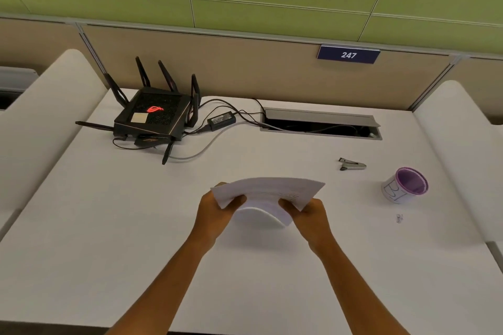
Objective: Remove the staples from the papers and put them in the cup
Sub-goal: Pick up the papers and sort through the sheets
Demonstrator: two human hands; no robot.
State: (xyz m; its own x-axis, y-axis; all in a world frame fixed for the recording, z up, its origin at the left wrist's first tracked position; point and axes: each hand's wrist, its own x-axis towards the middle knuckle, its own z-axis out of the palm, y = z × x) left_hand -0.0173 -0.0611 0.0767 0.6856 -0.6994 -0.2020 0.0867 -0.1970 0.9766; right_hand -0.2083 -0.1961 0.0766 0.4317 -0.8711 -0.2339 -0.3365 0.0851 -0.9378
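Note:
A stack of white papers (pixel 268 192) is held above the middle of the white desk, its lower sheets bowed downward. My left hand (pixel 216 211) grips the stack's left edge and my right hand (pixel 309 212) grips its right near edge. A metal staple remover (pixel 352 164) lies on the desk to the right, beyond the papers. Further right stands a paper cup (pixel 405 185) with a purple inside and blue pen marks on its wall. A few small loose staples (pixel 399 218) lie on the desk just in front of the cup.
A black router (pixel 153 117) with several antennas sits at the back left, with its power brick (pixel 221 119) and cables running to an open cable hatch (pixel 321 124) at the back. White padded side panels flank the desk (pixel 136 226). A partition with a "247" sign (pixel 348 55) rises behind.

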